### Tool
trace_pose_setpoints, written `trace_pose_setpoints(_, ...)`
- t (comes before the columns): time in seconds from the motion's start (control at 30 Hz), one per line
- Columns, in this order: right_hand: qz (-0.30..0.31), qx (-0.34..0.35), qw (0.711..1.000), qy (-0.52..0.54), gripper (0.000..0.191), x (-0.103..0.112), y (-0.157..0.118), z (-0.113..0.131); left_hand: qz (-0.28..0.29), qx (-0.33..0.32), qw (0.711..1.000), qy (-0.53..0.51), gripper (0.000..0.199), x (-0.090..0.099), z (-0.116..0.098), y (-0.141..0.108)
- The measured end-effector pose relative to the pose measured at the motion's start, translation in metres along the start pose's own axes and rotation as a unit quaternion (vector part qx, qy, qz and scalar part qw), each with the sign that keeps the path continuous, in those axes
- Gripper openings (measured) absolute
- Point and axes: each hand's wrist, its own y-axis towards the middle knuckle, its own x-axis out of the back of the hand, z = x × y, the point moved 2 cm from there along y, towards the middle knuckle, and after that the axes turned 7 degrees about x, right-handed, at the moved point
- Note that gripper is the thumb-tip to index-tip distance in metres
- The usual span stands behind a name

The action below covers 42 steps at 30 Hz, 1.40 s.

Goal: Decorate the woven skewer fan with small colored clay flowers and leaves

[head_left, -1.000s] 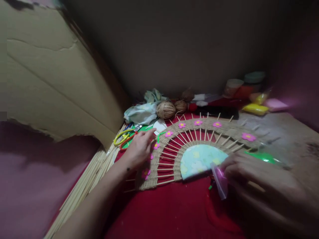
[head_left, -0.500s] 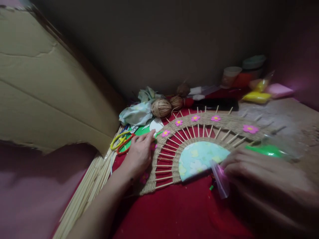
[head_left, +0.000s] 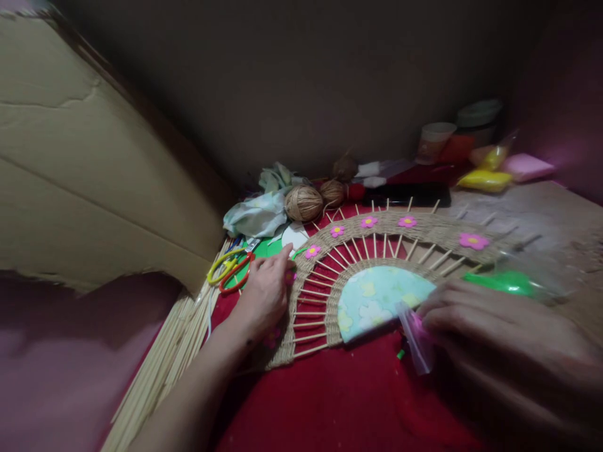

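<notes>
A half-round woven fan (head_left: pixel 294 298) of twine and thin sticks lies on red cloth, with pink flowers (head_left: pixel 369 223) along its outer band and pale blue floral fabric (head_left: pixel 372 301) at its centre. At the band's left side, my left hand (head_left: pixel 266 285) is closed, its fingertips at a thin green strip (head_left: pixel 299 252) by a flower. My right hand (head_left: pixel 490 320), beside the fabric's right end, is closed on a small clear plastic bag (head_left: pixel 417 342) with something pink in it. Its inner fingers are hidden.
Yellow and red-handled scissors (head_left: pixel 230 273) lie left of the fan by a bundle of sticks (head_left: pixel 157 364). Behind are twine balls (head_left: pixel 304 203), crumpled fabric (head_left: pixel 254 216) and a dark flat object (head_left: pixel 409 193). A bright green packet (head_left: pixel 506 282) lies right. Cardboard (head_left: pixel 94 163) leans at left.
The whole view has shifted very slightly. Both hands keep almost the same places, the left at the fan's band and the right holding the small bag.
</notes>
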Motion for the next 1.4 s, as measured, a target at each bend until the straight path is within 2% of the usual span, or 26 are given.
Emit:
trace_pose_setpoints(0.07, 0.001, 0.000, 1.000, 0.003, 0.021, 0.000, 0.000, 0.000, -0.009, 0.001, 1.000, -0.007, 0.060, 0.000, 0.001, 0.001)
trace_pose_setpoints(0.23, -0.006, 0.001, 1.000, 0.004, 0.020, -0.002, -0.001, 0.000, -0.070, 0.026, 0.997, -0.035, 0.058, 0.000, 0.006, 0.004)
trace_pose_setpoints(0.4, -0.012, -0.011, 1.000, 0.012, 0.019, -0.003, -0.001, -0.001, -0.030, 0.029, 0.998, -0.056, 0.056, -0.005, 0.008, 0.007)
trace_pose_setpoints(0.6, -0.014, 0.005, 1.000, 0.010, 0.021, -0.002, -0.001, -0.002, -0.011, 0.002, 1.000, -0.018, 0.058, -0.007, 0.007, 0.008)
trace_pose_setpoints(0.7, -0.020, 0.015, 1.000, 0.003, 0.021, -0.003, -0.001, -0.002, -0.014, -0.010, 1.000, -0.015, 0.060, -0.007, 0.007, 0.008)
trace_pose_setpoints(0.93, -0.009, 0.020, 1.000, 0.011, 0.018, -0.003, -0.002, -0.004, -0.058, 0.026, 0.997, -0.047, 0.055, -0.008, 0.011, 0.009)
trace_pose_setpoints(1.23, -0.011, 0.012, 1.000, 0.024, 0.019, -0.003, 0.001, -0.001, 0.008, -0.006, 0.999, -0.034, 0.065, -0.017, 0.012, 0.015)
trace_pose_setpoints(1.33, 0.006, -0.007, 1.000, 0.027, 0.022, 0.000, 0.004, 0.003, 0.007, 0.000, 0.999, -0.040, 0.065, -0.011, 0.012, 0.016)
trace_pose_setpoints(1.4, 0.009, -0.023, 1.000, 0.013, 0.026, 0.003, 0.006, 0.006, -0.021, 0.027, 0.997, -0.068, 0.060, 0.002, 0.006, 0.014)
